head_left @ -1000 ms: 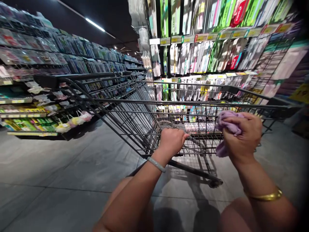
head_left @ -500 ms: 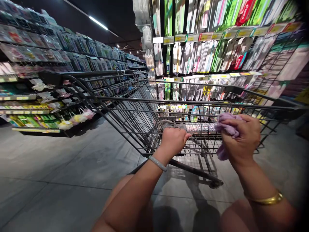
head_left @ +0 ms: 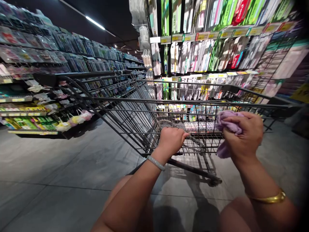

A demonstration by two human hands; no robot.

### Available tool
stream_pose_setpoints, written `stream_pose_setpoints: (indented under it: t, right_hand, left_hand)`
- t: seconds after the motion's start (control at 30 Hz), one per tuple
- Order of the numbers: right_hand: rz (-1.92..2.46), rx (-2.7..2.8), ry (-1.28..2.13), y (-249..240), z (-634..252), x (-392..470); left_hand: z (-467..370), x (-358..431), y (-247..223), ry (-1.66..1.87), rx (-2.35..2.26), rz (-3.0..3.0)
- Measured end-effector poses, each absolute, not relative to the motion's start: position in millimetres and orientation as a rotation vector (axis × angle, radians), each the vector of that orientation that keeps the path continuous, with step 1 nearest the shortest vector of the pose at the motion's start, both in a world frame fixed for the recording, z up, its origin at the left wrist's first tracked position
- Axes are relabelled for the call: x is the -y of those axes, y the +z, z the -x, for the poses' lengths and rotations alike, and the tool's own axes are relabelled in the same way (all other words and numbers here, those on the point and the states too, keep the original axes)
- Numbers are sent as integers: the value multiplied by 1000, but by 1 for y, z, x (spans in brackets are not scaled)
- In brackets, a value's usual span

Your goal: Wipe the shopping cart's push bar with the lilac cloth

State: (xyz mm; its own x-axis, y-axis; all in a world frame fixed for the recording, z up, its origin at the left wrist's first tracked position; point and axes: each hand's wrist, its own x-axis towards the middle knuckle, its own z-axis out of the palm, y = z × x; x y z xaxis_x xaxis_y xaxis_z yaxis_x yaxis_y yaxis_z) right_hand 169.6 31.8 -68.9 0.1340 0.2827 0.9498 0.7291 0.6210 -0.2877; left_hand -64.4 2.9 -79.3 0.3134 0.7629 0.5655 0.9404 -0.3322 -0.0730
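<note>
A black wire shopping cart [head_left: 120,132] stands sideways across the view, close in front of me. My left hand [head_left: 172,140], with a pale bangle on its wrist, is closed on the wires of the near side, its fingertips hidden behind the knuckles. In my right hand [head_left: 246,135] a crumpled purple cloth [head_left: 230,120] is bunched up, held against or just in front of the same wire side; contact is hard to make out. One end of the cloth hangs below the fist. A gold bangle circles the right wrist.
Behind the cart rises a shelf rack [head_left: 183,38] of packaged toothbrushes. Another long rack [head_left: 31,112] of hanging packs runs along the left. A dark lower bar with a caster [head_left: 214,182] sticks out under the basket, above the grey floor [head_left: 60,161].
The right hand and cloth have shifted slightly right along the cart's side. My left hand keeps its hold on the wires. The whole view has drifted a little.
</note>
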Motion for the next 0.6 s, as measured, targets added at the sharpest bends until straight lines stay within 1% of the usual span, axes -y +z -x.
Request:
stream_pose_setpoints:
  t: [0.17,0.4,0.6]
  right_hand:
    - [905,1642,-393,-75,-158,-29]
    - [890,1423,-415,-68,-166,-30]
    - [884,1605,-392,-74,-159,-30]
  left_hand:
    - [64,-3,-80,-626,1511,2199]
    - [65,-3,-80,-618,1504,2196]
    - [64,-3,-78,-613,1508,2197]
